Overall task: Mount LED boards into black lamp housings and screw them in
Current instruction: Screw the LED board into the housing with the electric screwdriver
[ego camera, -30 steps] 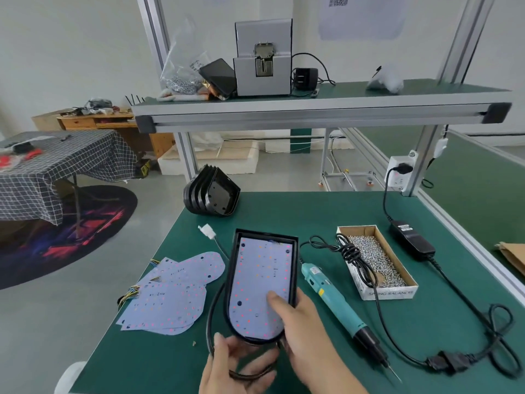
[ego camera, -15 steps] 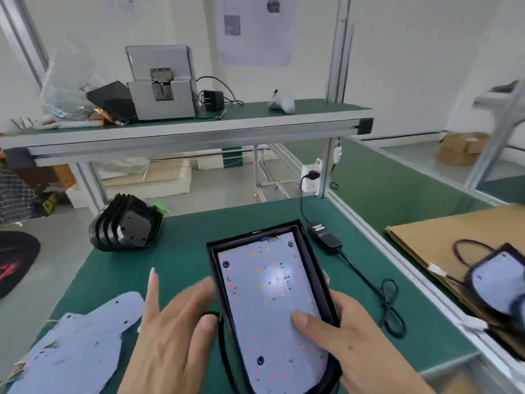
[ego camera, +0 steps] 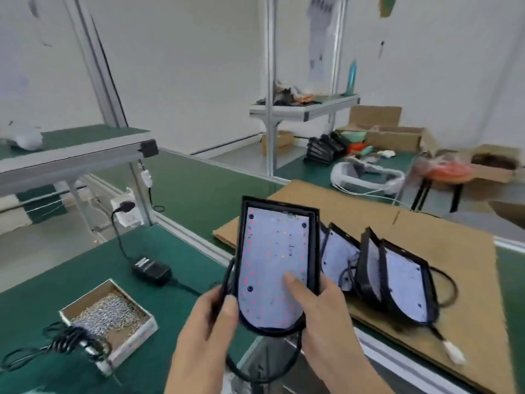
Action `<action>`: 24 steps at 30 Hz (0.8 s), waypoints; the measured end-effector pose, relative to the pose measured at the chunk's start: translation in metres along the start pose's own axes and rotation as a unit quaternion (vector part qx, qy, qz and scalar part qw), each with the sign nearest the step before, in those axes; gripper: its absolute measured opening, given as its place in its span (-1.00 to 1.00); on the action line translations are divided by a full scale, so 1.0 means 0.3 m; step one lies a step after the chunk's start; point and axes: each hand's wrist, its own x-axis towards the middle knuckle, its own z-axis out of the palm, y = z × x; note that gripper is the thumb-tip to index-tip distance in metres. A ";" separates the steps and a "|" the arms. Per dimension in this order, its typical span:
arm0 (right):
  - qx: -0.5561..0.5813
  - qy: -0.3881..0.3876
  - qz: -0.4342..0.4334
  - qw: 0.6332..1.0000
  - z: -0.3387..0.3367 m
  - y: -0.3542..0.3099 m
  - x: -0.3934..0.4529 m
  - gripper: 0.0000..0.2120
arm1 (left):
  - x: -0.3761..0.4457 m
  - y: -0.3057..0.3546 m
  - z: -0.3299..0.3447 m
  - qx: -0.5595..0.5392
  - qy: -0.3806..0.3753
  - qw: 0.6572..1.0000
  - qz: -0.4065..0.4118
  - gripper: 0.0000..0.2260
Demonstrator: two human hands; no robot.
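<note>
**Lamp housing with its board screwed in, on its way to the finished row**

The lamp housing is held in the air between both hands, above the gap between the green counter and the cardboard sheet on the next counter. Going left to right: the box of screws sits on the green counter with coiled cable at its near corner, and the power adapter lies beyond it. The left hand grips the housing's left edge together with its black cable, fingers curled round. The LED board sits flat inside the housing, with dark screw heads visible at 3 corners, so this unit looks done. The right hand clasps the right edge, thumb pressing the board. Further right, the finished housings lean in a row on the cardboard, at least 3. How many units are left cannot be told.
</note>
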 end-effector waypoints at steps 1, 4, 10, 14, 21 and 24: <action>-0.011 0.037 -0.032 0.999 -0.053 -0.014 0.013 -0.67 | -0.017 0.021 0.049 0.025 -0.034 0.998 0.042 -0.66; -0.026 0.138 -0.102 0.985 -0.227 -0.099 0.029 -0.71 | -0.028 0.025 0.228 0.036 -0.097 0.991 0.086 -0.78; -0.110 0.326 -0.171 0.923 -0.611 -0.232 -0.002 -0.59 | -0.087 0.107 0.630 0.020 -0.233 0.971 0.054 -0.46; -0.203 0.384 -0.100 0.895 -0.831 -0.256 0.004 -0.56 | -0.136 0.105 0.810 0.012 -0.316 0.948 0.029 -0.56; -0.313 0.396 -0.037 0.863 -0.932 -0.206 0.075 -0.59 | -0.117 0.040 0.864 0.031 -0.370 0.928 0.018 -0.59; -0.369 0.420 -0.020 0.829 -0.925 -0.188 0.091 -0.59 | -0.112 0.021 0.864 0.037 -0.382 0.923 0.014 -0.58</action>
